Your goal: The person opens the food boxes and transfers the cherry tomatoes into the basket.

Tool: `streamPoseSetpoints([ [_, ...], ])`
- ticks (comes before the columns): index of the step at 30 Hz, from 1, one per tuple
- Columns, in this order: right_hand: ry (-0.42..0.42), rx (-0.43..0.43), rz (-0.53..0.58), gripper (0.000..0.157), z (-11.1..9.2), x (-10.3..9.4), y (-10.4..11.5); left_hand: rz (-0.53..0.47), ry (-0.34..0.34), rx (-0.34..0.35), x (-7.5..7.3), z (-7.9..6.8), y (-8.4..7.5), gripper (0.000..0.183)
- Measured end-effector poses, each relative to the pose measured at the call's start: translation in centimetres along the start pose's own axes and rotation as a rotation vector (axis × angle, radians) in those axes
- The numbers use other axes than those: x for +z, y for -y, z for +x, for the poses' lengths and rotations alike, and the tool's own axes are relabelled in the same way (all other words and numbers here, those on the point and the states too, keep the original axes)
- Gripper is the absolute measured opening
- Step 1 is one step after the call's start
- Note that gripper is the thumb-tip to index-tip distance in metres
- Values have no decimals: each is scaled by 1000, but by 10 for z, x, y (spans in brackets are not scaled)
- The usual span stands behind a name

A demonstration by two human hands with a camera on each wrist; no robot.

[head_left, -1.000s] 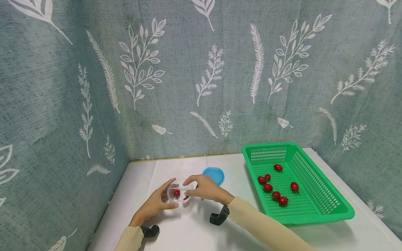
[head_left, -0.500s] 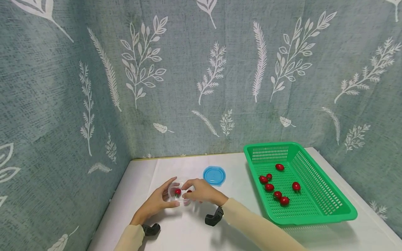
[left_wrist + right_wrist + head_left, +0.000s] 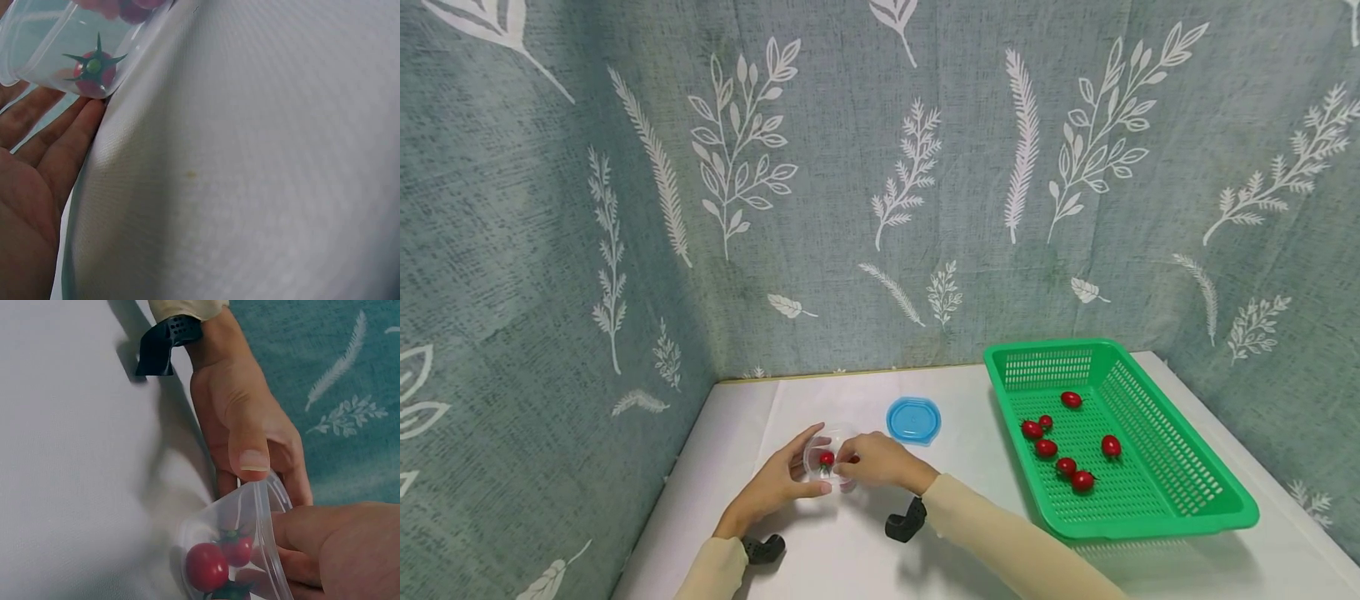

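A clear plastic tub [image 3: 814, 461] stands tilted on the white table, its mouth towards the right hand. My left hand [image 3: 781, 477] holds it, thumb on the near side and fingers round the far side. In the right wrist view this thumb [image 3: 250, 450] is at the rim. Several cherry tomatoes [image 3: 207, 567] lie in the tub; one [image 3: 95, 74] shows its green calyx in the left wrist view. My right hand [image 3: 880, 461] reaches into the mouth with bent fingers [image 3: 297, 531], fingertips beside the tomatoes. I cannot tell whether they pinch one.
A blue lid [image 3: 913, 419] lies on the table [image 3: 955, 475] behind the right hand. On the right a green basket [image 3: 1195, 512] holds several more cherry tomatoes [image 3: 1046, 448]. Patterned grey-green cloth [image 3: 835, 300] hangs behind the table and along its sides.
My right hand's fingers were spread over the tub's mouth and have drawn together inside it. The left hand keeps its hold on the tub. The view has shifted slightly.
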State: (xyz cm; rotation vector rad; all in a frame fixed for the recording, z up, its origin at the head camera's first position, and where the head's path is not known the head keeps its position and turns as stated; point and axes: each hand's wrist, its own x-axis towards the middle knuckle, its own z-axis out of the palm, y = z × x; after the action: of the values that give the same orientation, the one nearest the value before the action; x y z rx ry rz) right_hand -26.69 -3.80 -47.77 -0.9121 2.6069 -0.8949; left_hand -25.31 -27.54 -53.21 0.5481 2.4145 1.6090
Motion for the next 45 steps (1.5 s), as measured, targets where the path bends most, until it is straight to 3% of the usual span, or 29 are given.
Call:
streamPoseSetpoints([
  [6,83,17,58,23,-3,-1,1,5,-2,-13,1,0,1,102],
  [11,100,4,59,24,-3,-1,0,5,0,-4,1,1,2,102],
  [20,172,-19,-42,26,-2,-2,2,3,0,0,1,0,0,102],
  [27,177,-141,-165,29,2,-4,1,-4,13,1,1,0,1,105],
  [38,185,-177,-231,30,1,-10,1,-5,13,-3,1,1,0,103],
  [45,173,-161,-161,29,2,-11,-4,-31,24,-15,1,1,0,104],
])
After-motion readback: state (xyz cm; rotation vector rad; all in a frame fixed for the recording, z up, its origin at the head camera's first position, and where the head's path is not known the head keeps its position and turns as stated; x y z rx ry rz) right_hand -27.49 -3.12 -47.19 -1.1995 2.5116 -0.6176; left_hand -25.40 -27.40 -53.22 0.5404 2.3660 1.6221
